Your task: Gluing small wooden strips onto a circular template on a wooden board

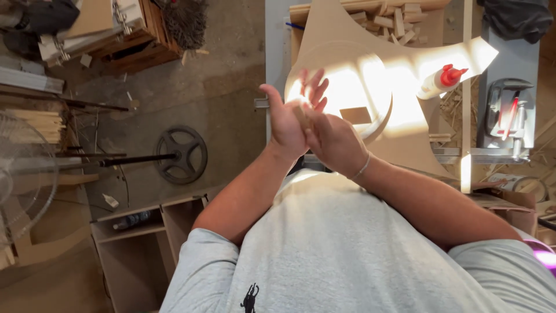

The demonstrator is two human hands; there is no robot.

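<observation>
At the centre of the view, your two hands meet above the near edge of the workbench [278,35]. Largest on that bench is the pale curved board [405,116], sun-streaked, running from twelve o'clock out toward three; a round wooden disc [347,81] lies on it just beyond your fingers, with a small square of wood [355,115] resting on the disc's near side. A white glue bottle with a red cap [441,81] lies tipped on the board at about two o'clock, and a metal clamp [508,116] sits at three o'clock.

Your left hand [285,119] stands upright with its palm turned inward, and your right hand [336,142] presses flat against it, fingers fanned up behind; a small wooden block [302,116] seems to be pinched between the two palms, directly over the disc's near rim.

As I judge it, that block could slide out, since flat palms hold it only by pressure; if there is wet glue on it, it would smear your skin or drop onto the floor [191,98]. The bottle, lying on its side, could roll off the board or seep.

How much of the block there is, I cannot tell: your hands cover nearly all of it. Whether glue is on it is not visible. The scrap pieces [388,20] at twelve o'clock are cut off by the frame, and the bench's near edge hides behind your arms.
</observation>
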